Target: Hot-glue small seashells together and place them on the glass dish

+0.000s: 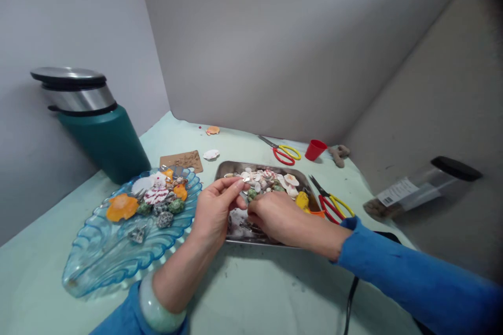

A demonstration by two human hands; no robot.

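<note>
Over the near part of a metal tray (271, 244), my left hand (220, 201) pinches a small pale, shiny piece (246, 179) between thumb and fingertips. Just to its right, my right hand (275, 214) is closed, with curled fingers pointing down into the tray. Whatever those fingers hold is hidden behind the hand. Seashells (269, 174) in white and reddish tones fill the far side of the tray, along with green speckled stones (252, 194) and a yellow piece (302, 201). Dark bits lie on the tray floor beneath my hands.
Left stands a blue glass dish (113, 256) holding shells and speckled stones, beside a green flask (106, 138). Behind lie cardboard (181, 160), a white shell (211, 154) and scissors (283, 153). More scissors (332, 202), a red cup (315, 149) and a clear jar (422, 188) are rightward.
</note>
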